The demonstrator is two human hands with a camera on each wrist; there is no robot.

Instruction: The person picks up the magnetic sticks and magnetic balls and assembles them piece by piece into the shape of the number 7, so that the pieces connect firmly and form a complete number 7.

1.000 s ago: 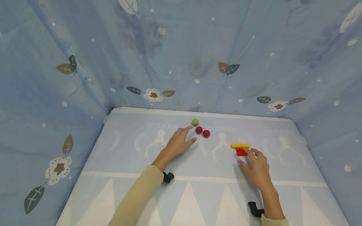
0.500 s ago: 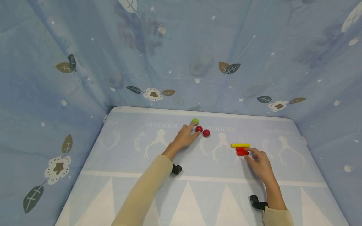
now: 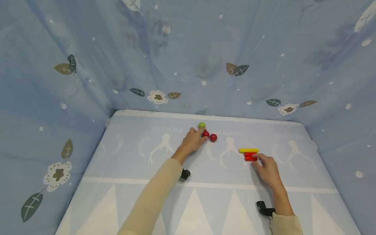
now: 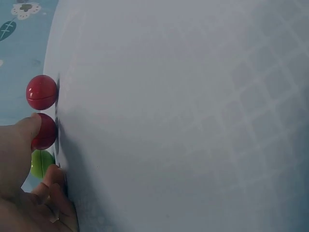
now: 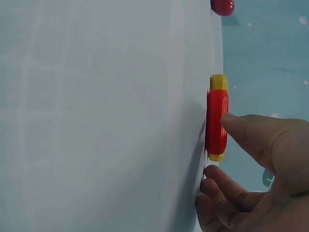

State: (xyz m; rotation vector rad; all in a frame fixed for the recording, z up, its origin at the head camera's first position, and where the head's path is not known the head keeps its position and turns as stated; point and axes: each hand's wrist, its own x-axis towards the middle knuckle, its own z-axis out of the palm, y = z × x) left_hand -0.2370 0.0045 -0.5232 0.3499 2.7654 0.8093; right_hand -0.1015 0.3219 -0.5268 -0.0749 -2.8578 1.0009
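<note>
My left hand [image 3: 192,141] reaches to the back of the table, its thumb and index finger around a small red ball [image 3: 206,134]. In the left wrist view the thumb lies against that red ball [image 4: 46,133]; the index fingertip is hidden. A green ball [image 3: 201,125] sits just beyond, and a second red ball [image 3: 213,137] is to the right. My right hand [image 3: 268,170] has thumb and index finger at the right end of the nearer of two short red sticks [image 3: 249,159]. In the right wrist view the thumb overlaps the red stick [image 5: 217,125].
A longer yellow stick [image 3: 248,150] lies behind the red ones. Patterned blue cloth [image 3: 188,65] walls the table [image 3: 194,209] at the back and sides. Black camera mounts [image 3: 264,209] stick out from both wrists.
My left hand has moved forward and right, its index finger passing from beside the green ball to the red one. The right hand has drawn its fingers closer together at the red sticks.
</note>
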